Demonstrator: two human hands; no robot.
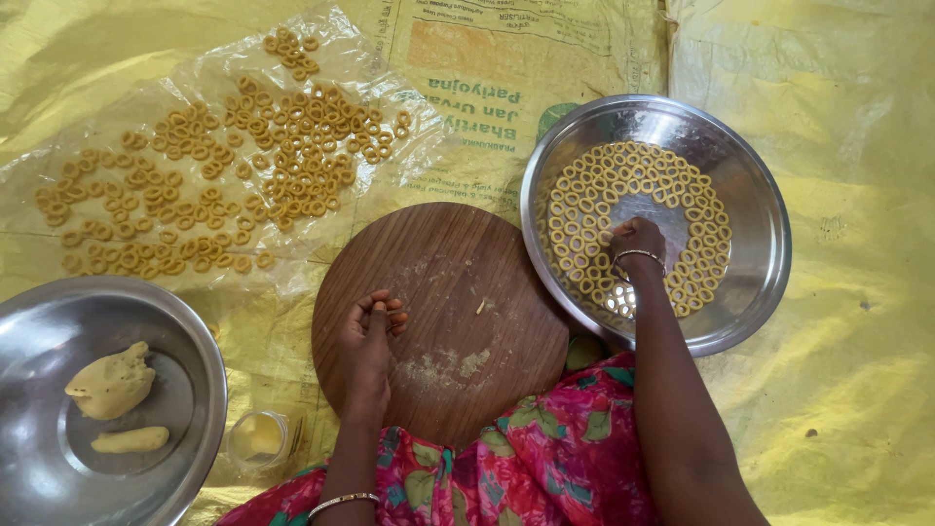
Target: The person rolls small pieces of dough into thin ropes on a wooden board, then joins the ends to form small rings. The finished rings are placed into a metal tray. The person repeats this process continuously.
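Much of the work was already done. Many dough rings lay spread in a single layer on the clear plastic sheet in front of me, and more rings were arranged in circles inside the steel pan on my right, with only the middle of the pan bare. Some dough was left: a big lump and a small roll waited in the steel bowl on my left, so there were more rings to make.

My right hand was down inside the pan, on the inner edge of the ring circles. The fingers were bent and close together, touching the rings there; from this angle I could not tell if they pinched one ring or only pressed on it.

My left hand rested on the round wooden board between the bowl and the pan. Its fingers were curled loosely, half closed, and I think nothing was in them. On the board were only a tiny piece of dough and some crumbs.

A small jar with something yellow stood beside the bowl, near my knee. All this lay on the yellow sheet covering the floor.
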